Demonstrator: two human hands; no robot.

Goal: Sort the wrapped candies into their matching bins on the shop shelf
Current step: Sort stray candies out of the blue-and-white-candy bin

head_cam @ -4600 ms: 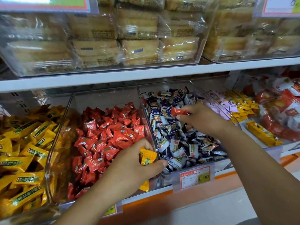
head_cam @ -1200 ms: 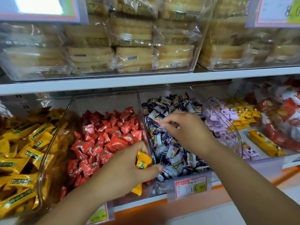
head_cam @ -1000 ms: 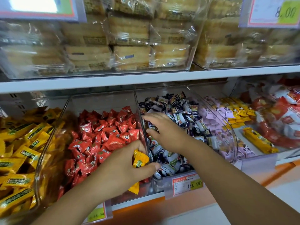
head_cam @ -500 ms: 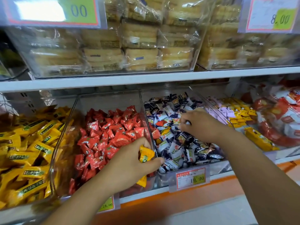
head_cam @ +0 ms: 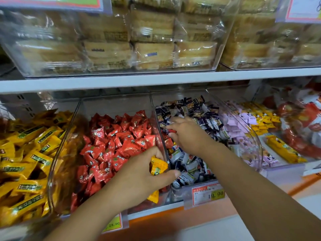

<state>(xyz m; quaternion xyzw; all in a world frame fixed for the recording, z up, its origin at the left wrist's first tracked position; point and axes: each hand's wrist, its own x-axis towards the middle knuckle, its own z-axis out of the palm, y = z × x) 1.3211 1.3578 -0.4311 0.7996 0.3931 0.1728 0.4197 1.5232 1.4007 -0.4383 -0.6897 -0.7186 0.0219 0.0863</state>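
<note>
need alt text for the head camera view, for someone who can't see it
A person's left hand holds yellow candies at the front of the red candy bin; the right hand pinches a red candy in the blue-and-white candy bin beside it.

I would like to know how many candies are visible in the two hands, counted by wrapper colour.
Yellow: 2, both at the left hand: one yellow candy between thumb and fingers, a second yellow candy jutting out below the palm.
Red: 1, a red candy pinched by the right hand.
Total: 3
</note>
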